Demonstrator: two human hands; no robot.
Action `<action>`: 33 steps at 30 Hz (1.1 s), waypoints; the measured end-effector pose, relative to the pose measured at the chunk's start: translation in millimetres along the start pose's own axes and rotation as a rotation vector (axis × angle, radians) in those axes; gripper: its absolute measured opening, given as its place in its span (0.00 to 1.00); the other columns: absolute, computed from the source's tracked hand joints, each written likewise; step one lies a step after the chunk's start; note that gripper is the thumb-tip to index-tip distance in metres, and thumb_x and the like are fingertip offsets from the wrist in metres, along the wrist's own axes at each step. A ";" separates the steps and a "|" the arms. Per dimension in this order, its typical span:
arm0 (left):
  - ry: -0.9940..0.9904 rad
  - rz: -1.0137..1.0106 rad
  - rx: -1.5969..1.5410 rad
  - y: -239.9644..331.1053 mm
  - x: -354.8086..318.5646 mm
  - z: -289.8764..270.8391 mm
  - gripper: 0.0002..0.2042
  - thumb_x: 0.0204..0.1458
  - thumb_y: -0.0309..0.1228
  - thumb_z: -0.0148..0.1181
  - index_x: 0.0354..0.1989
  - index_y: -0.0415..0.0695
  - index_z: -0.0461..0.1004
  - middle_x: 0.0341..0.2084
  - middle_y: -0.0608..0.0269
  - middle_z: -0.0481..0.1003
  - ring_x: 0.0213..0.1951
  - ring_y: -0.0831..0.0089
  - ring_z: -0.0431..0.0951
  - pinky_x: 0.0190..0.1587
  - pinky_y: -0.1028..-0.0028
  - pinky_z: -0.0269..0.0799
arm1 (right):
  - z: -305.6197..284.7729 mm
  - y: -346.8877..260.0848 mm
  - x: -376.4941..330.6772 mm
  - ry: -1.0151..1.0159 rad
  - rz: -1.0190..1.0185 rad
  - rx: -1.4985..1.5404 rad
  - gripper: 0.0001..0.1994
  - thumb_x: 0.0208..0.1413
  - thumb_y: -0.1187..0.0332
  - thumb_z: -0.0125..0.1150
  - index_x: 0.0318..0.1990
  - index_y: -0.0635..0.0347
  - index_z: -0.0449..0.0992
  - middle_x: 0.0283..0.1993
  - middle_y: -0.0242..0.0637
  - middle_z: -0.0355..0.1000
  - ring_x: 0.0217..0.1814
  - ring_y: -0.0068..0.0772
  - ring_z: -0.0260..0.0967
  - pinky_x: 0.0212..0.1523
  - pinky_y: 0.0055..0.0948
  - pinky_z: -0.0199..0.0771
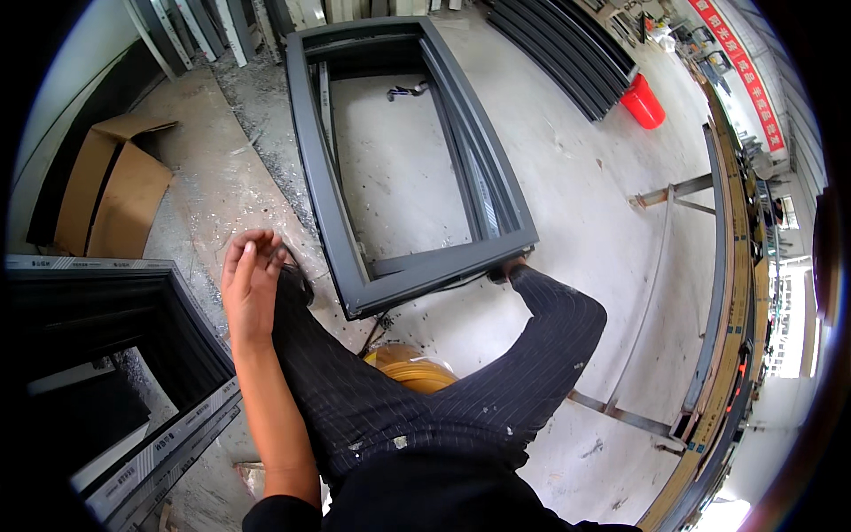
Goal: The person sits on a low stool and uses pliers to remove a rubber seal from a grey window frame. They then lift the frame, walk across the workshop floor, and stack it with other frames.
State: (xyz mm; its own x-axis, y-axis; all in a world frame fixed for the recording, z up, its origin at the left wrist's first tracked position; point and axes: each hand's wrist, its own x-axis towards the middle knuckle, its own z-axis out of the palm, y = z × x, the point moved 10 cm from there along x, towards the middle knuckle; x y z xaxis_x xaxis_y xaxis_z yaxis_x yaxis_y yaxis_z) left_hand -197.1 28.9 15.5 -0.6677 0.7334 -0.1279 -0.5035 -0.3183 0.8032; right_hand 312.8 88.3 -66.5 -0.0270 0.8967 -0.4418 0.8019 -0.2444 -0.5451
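My left hand (252, 288) is raised in front of my left knee, its fingers loosely bent and apart, with nothing visible in it. It hangs left of a stack of dark grey window frames (412, 285), touching none of them. The frames lie one on another just beyond my feet, their openings showing the floor. My right hand is out of view. Between my legs sits a yellow round coil or roll (415, 372), partly hidden by my trousers.
More dark frames (191, 328) stand at the left, near a cardboard box (124, 191). Dark profiles (567, 53) and a red bucket (644, 103) are at the far right. A long metal rack (716, 293) runs along the right. Shavings litter the floor beside a board (217, 160).
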 end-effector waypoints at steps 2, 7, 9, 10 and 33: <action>-0.041 0.019 -0.055 4.5 -4.5 -2.0 0.09 0.61 0.31 0.50 0.45 0.40 0.71 0.40 0.59 0.74 0.45 0.70 0.74 0.50 0.72 0.70 | 7.4 -12.9 13.0 -0.025 -0.030 0.017 0.15 0.54 0.68 0.55 0.48 0.66 0.72 0.39 0.42 0.73 0.40 0.36 0.71 0.41 0.37 0.71; -0.026 -0.040 0.138 -1.6 4.6 -2.0 0.10 0.61 0.31 0.51 0.45 0.38 0.70 0.39 0.58 0.74 0.43 0.70 0.75 0.50 0.71 0.70 | 21.9 -33.5 34.8 -0.077 -0.073 0.047 0.16 0.54 0.67 0.55 0.48 0.66 0.73 0.39 0.42 0.73 0.40 0.36 0.71 0.41 0.37 0.71; -0.055 -0.059 0.159 -6.3 7.0 2.1 0.11 0.60 0.32 0.52 0.45 0.38 0.71 0.39 0.58 0.74 0.43 0.70 0.74 0.50 0.71 0.70 | 22.0 -38.7 40.5 -0.083 -0.084 0.056 0.16 0.54 0.67 0.55 0.48 0.66 0.73 0.39 0.42 0.73 0.40 0.36 0.71 0.41 0.37 0.71; -0.053 -0.056 0.122 -6.2 7.4 3.4 0.11 0.60 0.32 0.52 0.45 0.38 0.71 0.39 0.58 0.74 0.43 0.70 0.74 0.50 0.71 0.70 | 22.8 -40.6 43.1 -0.090 -0.090 0.059 0.16 0.54 0.67 0.55 0.48 0.66 0.73 0.39 0.42 0.73 0.40 0.36 0.71 0.41 0.37 0.71; -0.039 -0.090 0.014 -16.7 13.1 4.4 0.10 0.60 0.32 0.52 0.43 0.40 0.72 0.38 0.59 0.76 0.42 0.69 0.76 0.50 0.70 0.70 | 39.5 -87.3 72.2 -0.168 -0.145 0.071 0.17 0.52 0.64 0.57 0.47 0.65 0.74 0.40 0.42 0.74 0.39 0.38 0.73 0.39 0.38 0.73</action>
State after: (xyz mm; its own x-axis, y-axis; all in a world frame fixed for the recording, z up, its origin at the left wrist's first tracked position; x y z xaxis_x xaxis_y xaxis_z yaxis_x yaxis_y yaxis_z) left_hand -195.0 46.5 3.0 -0.5981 0.7816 -0.1774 -0.5528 -0.2420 0.7974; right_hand 217.3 159.8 -79.0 -0.2423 0.8519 -0.4642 0.7387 -0.1482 -0.6576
